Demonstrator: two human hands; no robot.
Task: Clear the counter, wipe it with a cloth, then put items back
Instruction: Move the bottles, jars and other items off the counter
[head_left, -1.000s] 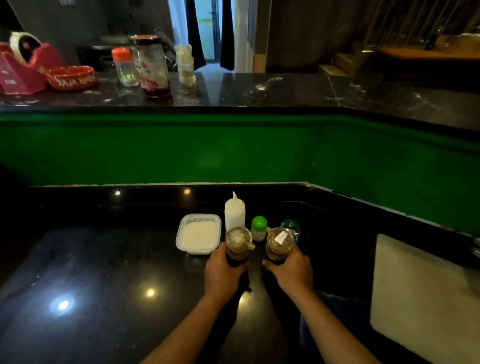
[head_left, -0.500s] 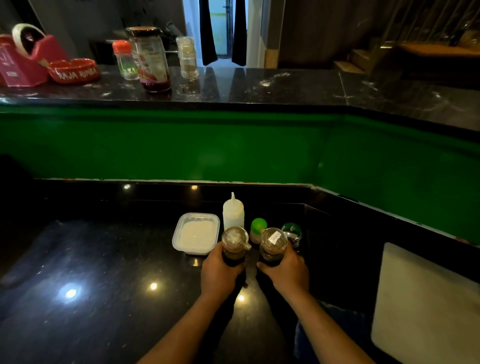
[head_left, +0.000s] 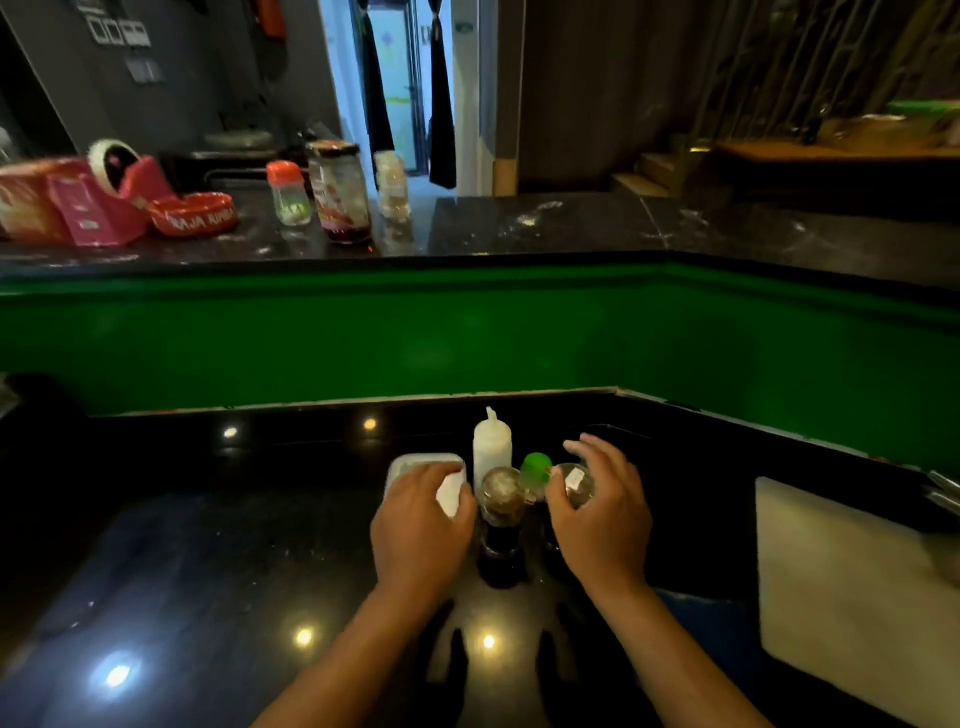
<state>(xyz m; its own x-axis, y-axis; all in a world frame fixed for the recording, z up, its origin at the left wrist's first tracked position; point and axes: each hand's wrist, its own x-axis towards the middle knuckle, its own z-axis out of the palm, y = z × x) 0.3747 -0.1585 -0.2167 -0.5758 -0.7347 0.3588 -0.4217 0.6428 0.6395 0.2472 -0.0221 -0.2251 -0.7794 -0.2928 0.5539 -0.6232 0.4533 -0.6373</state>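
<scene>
- Risk: two dark bottles stand close together on the counter (head_left: 208, 571), left bottle (head_left: 503, 514) and right bottle (head_left: 574, 486), both tall and narrow. A knock from either hand as it moves in or away would likely tip one into its neighbour.
- Risk: cluster is tight. Squeeze bottle (head_left: 491, 447) and green cap (head_left: 536, 466) sit just behind the dark bottles, tub (head_left: 415, 462) just left. One falling bottle could take the others down, and any spill lands on the glossy black top.
- Risk: the tub's far side is hidden, so I cannot tell whether its lid is sealed. A careless lift could dump the contents.
- Risk: the blue cloth (head_left: 717, 629) lies near the right forearm at the counter edge; the arm could drag it off.
- Left hand (head_left: 423, 525): lies palm down over the near edge of the tub. Its fingers bend over the lid, but a real grip cannot be told from this angle.
- Right hand (head_left: 605, 512): spread wide, fingers fanned over and around the right bottle. Thumb is close to the cap; contact cannot be told. Holds nothing.
- Task things: bottles, tub and squeeze bottle grouped mid-counter toward the back corner; white board (head_left: 852, 597) well apart on the right.
</scene>
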